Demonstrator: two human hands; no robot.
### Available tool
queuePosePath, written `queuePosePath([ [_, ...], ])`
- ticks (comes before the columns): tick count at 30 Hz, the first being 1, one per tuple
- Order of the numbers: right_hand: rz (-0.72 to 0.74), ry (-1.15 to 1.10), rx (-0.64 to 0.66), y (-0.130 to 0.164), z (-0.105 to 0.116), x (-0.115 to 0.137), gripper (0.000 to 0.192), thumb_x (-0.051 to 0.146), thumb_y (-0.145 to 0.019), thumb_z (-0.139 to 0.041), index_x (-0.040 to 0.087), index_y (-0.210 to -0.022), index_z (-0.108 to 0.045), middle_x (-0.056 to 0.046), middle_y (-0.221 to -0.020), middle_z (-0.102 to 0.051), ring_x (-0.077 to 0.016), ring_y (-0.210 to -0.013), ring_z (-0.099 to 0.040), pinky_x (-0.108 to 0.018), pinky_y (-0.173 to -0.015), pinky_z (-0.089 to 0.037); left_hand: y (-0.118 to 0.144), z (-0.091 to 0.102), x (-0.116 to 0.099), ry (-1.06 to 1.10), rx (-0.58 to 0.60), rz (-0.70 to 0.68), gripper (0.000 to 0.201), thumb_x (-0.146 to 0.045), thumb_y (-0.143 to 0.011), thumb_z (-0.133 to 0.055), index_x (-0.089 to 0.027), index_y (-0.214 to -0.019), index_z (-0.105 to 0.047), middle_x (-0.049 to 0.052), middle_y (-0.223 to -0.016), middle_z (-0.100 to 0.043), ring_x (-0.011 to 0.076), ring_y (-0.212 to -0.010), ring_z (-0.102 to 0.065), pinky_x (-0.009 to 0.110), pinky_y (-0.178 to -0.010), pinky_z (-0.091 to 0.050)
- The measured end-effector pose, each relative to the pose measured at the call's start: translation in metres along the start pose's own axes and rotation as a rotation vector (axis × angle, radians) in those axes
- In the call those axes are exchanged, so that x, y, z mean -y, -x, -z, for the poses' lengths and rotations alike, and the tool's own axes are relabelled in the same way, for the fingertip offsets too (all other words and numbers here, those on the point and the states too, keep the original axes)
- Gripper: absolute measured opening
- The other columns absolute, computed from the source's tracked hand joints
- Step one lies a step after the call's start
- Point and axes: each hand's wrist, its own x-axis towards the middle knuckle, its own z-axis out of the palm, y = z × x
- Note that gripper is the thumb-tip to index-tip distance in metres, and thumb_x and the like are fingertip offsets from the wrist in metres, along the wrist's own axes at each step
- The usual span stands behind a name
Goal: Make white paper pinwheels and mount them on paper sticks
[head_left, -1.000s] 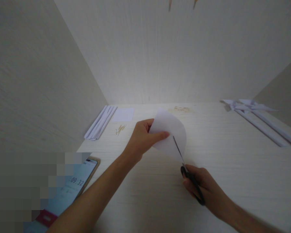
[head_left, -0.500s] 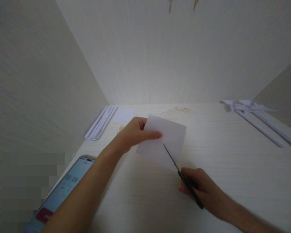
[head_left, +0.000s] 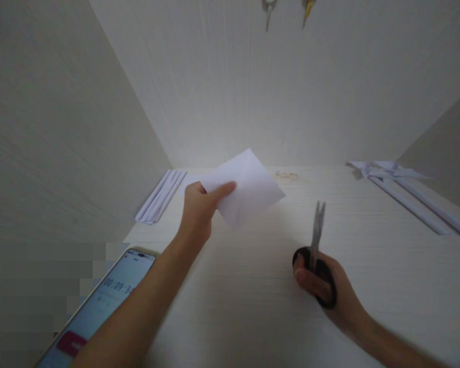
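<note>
My left hand (head_left: 201, 204) pinches a square sheet of white paper (head_left: 249, 186) between thumb and fingers, holding it up over the white table. The thumb lies on top of the sheet; the other fingers are hidden under it. To the right, my right hand (head_left: 322, 286) grips black-handled scissors (head_left: 316, 235), with fingers through the handle loops. The blades point away from me, slightly parted, and stand apart from the paper.
Rolled white paper sticks (head_left: 161, 197) lie at the back left. Paper pinwheels on sticks (head_left: 391, 176) rest at the back right. A phone showing a timer (head_left: 107, 301) lies by my left forearm. Small pale scraps (head_left: 286, 176) sit near the back wall.
The scissors have come away from the paper to the right and turned upright. My left hand has moved the sheet up and left, and the sheet has turned.
</note>
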Motion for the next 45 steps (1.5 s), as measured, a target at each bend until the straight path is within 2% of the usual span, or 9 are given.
queuePosePath([
  [4, 0.025, -0.246, -0.206, -0.008, 0.002, -0.003, 0.031, 0.036, -0.054, -0.07, 0.018, -0.06, -0.046, 0.001, -0.059, -0.051, -0.007, -0.045, -0.035, -0.021, -0.04, -0.025, 0.025, -0.023, 0.022, -0.049, -0.049, 0.115, 0.02, -0.025, -0.05, -0.072, -0.01, -0.06, -0.064, 0.002, -0.06, -0.063, 0.0122, -0.052, -0.055, 0.023, -0.049, -0.042],
  [7, 0.028, -0.222, -0.261, -0.009, 0.001, -0.003, 0.031, 0.033, -0.05, -0.073, 0.018, -0.061, -0.048, 0.0, -0.065, -0.057, -0.0064, -0.044, -0.036, -0.021, -0.04, -0.028, 0.043, -0.033, 0.039, -0.091, -0.022, 0.155, 0.018, -0.029, -0.054, -0.07, -0.011, -0.057, -0.064, 0.0, -0.054, -0.059, 0.0102, -0.048, -0.051, 0.022, -0.047, -0.04],
  [14, 0.021, -0.14, -0.442, -0.011, 0.0, 0.001, 0.026, 0.028, -0.054, -0.071, 0.017, -0.055, -0.048, 0.006, -0.045, -0.042, -0.0063, -0.041, -0.035, -0.02, -0.038, -0.026, 0.055, -0.035, 0.049, -0.082, 0.057, 0.236, 0.02, -0.029, -0.055, -0.07, -0.011, -0.057, -0.062, 0.0, -0.052, -0.057, 0.0093, -0.048, -0.048, 0.021, -0.046, -0.038],
  [20, -0.004, -0.55, -0.403, -0.017, 0.005, -0.004, 0.024, 0.021, -0.055, -0.072, 0.019, -0.063, -0.049, 0.009, -0.049, -0.039, -0.0026, -0.04, -0.029, -0.016, -0.037, -0.02, 0.052, -0.034, 0.048, 0.055, 0.18, 0.353, 0.02, -0.024, -0.051, -0.073, -0.009, -0.059, -0.063, 0.004, -0.058, -0.061, 0.012, -0.053, -0.053, 0.024, -0.052, -0.041],
  [27, -0.014, -0.621, -0.398, -0.018, 0.008, -0.004, 0.024, 0.019, -0.055, -0.073, 0.018, -0.063, -0.05, 0.008, -0.053, -0.039, -0.0023, -0.042, -0.027, -0.016, -0.036, -0.018, 0.033, -0.022, 0.042, 0.073, 0.403, 0.547, 0.018, -0.017, -0.052, -0.07, -0.008, -0.067, -0.065, 0.007, -0.066, -0.065, 0.0127, -0.058, -0.057, 0.024, -0.058, -0.045],
  [34, -0.027, -0.47, -0.357, -0.017, 0.006, 0.001, 0.025, 0.02, -0.054, -0.073, 0.017, -0.062, -0.049, 0.007, -0.052, -0.042, -0.0034, -0.045, -0.033, -0.017, -0.04, -0.024, 0.028, -0.02, 0.037, -0.228, 0.445, 0.392, 0.041, -0.016, -0.053, -0.068, -0.01, -0.093, -0.06, 0.007, -0.071, -0.066, 0.0149, -0.057, -0.06, 0.025, -0.054, -0.047],
  [38, -0.003, -0.473, -0.37, -0.017, 0.007, -0.003, 0.025, 0.02, -0.055, -0.073, 0.017, -0.063, -0.05, 0.007, -0.053, -0.042, -0.0033, -0.045, -0.033, -0.017, -0.041, -0.024, 0.033, -0.021, 0.035, -0.361, 0.432, 0.108, 0.074, -0.019, -0.06, -0.063, -0.021, -0.128, -0.033, 0.001, -0.066, -0.066, 0.0142, -0.053, -0.058, 0.023, -0.047, -0.045],
  [41, 0.001, -0.47, -0.38, -0.017, 0.008, -0.005, 0.024, 0.021, -0.056, -0.072, 0.018, -0.064, -0.049, 0.007, -0.053, -0.041, -0.0035, -0.044, -0.031, -0.018, -0.04, -0.021, 0.035, -0.022, 0.031, -0.422, 0.492, -0.031, 0.053, -0.019, -0.065, -0.059, -0.024, -0.117, -0.05, 0.004, -0.085, -0.068, 0.016, -0.07, -0.062, 0.025, -0.059, -0.048],
  [45, 0.0, -0.445, -0.384, -0.018, 0.007, -0.004, 0.026, 0.022, -0.056, -0.073, 0.018, -0.064, -0.048, 0.007, -0.053, -0.04, -0.0042, -0.044, -0.029, -0.019, -0.04, -0.02, 0.036, -0.024, 0.028, -0.497, 0.55, -0.015, 0.02, -0.018, -0.064, -0.06, -0.019, -0.082, -0.069, 0.005, -0.093, -0.068, 0.0182, -0.086, -0.061, 0.026, -0.075, -0.047],
])
